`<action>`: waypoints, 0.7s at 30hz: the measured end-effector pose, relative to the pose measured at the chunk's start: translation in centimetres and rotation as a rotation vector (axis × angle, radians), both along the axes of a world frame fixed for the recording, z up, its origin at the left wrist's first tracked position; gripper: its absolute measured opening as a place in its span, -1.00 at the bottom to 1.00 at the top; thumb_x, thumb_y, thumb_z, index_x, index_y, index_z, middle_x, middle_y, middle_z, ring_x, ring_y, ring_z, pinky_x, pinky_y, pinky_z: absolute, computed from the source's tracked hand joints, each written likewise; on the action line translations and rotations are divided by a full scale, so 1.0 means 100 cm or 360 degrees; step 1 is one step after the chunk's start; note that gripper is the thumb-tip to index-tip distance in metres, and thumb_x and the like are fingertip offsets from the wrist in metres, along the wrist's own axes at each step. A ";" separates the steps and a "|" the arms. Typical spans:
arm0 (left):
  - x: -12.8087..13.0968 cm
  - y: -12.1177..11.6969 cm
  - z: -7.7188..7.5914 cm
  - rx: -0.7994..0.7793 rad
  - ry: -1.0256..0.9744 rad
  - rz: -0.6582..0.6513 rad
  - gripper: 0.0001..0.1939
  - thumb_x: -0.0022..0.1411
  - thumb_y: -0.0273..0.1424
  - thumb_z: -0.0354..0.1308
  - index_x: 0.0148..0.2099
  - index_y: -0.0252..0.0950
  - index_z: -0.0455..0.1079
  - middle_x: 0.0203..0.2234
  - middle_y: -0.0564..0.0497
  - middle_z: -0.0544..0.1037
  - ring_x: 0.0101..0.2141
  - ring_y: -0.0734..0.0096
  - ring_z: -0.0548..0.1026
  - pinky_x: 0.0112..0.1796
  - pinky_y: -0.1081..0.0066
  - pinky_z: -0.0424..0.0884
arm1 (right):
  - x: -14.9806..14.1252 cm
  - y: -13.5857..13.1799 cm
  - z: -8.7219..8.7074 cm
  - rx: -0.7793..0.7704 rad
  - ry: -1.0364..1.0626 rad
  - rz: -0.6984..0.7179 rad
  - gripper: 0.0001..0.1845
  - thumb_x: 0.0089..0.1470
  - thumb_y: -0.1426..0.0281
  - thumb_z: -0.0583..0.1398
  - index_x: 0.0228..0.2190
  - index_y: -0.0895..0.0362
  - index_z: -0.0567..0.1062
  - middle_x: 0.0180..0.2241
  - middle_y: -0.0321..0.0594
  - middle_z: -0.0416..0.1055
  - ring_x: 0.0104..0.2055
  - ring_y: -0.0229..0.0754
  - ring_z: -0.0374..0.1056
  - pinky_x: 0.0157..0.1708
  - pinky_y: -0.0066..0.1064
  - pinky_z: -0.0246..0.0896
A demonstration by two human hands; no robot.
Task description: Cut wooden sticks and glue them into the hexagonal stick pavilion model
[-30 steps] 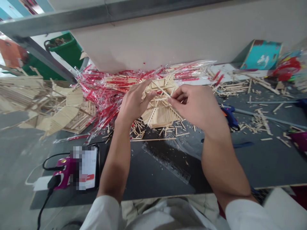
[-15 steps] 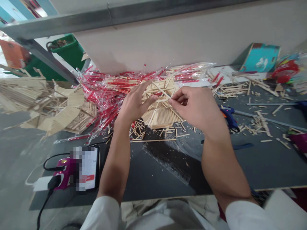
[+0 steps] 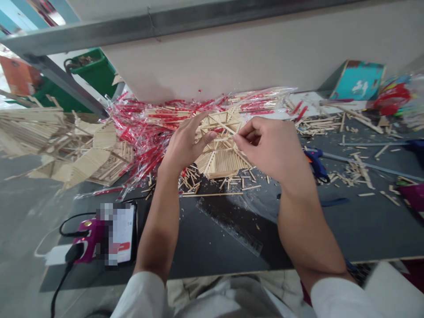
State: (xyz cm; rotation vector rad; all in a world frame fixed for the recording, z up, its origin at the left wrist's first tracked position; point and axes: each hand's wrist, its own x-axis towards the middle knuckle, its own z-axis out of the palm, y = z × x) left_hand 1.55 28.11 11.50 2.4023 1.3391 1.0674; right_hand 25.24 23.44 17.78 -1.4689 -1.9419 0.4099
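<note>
A model built of thin wooden sticks (image 3: 223, 162) stands at the middle of the bench, with slatted, roof-like sides. My left hand (image 3: 188, 139) is at its left side, thumb and fingers spread apart; whether the far fingertips touch the model is hidden. My right hand (image 3: 265, 143) pinches the end of a short wooden stick (image 3: 228, 128) between thumb and forefinger. That stick slants across the top of the model. Cut stick pieces (image 3: 190, 180) lie loose in front of the model.
Red-and-clear plastic wrappers (image 3: 142, 137) heap up behind on the left. More stick models (image 3: 82, 163) stand at far left. A blue glue gun (image 3: 317, 163) lies right of my right hand. A clear ruler (image 3: 232, 227), a phone (image 3: 124, 234) and a purple power strip (image 3: 88, 238) lie nearer me.
Almost nothing differs. My right hand has shifted very slightly, still pinching the stick; my left hand keeps its place beside the model.
</note>
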 end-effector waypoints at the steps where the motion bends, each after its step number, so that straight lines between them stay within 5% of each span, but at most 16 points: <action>1: 0.000 0.000 0.000 -0.0002 -0.0006 -0.0003 -0.36 0.48 0.10 0.05 0.44 -0.07 0.26 0.29 -0.15 0.51 0.26 0.07 0.50 0.22 0.09 0.47 | 0.000 0.000 0.000 0.0012 -0.0002 -0.0009 -0.89 0.14 0.38 0.30 -0.43 0.09 0.55 -0.46 -0.25 0.59 -0.42 -0.16 0.49 -0.29 -0.28 0.30; 14: -0.011 0.002 -0.001 -0.0043 -0.0050 0.0093 -0.44 0.53 0.03 0.00 0.38 -0.13 0.35 0.17 -0.18 0.61 0.17 0.06 0.57 0.19 0.02 0.47 | 0.018 -0.005 0.009 0.0024 0.0167 -0.0063 -0.88 0.18 0.35 0.30 -0.40 0.08 0.53 -0.45 -0.25 0.57 -0.44 -0.20 0.45 -0.33 -0.27 0.34; 21: -0.021 0.007 -0.005 -0.0035 -0.0068 0.0249 -0.40 0.55 0.10 -0.14 0.17 -0.19 0.51 0.01 -0.17 0.69 0.03 0.12 0.63 0.09 0.10 0.52 | 0.049 -0.037 0.028 -0.0273 0.0187 0.0288 -0.85 0.18 0.25 0.33 -0.36 0.05 0.59 -0.49 -0.32 0.52 -0.50 -0.26 0.35 -0.49 -0.37 0.24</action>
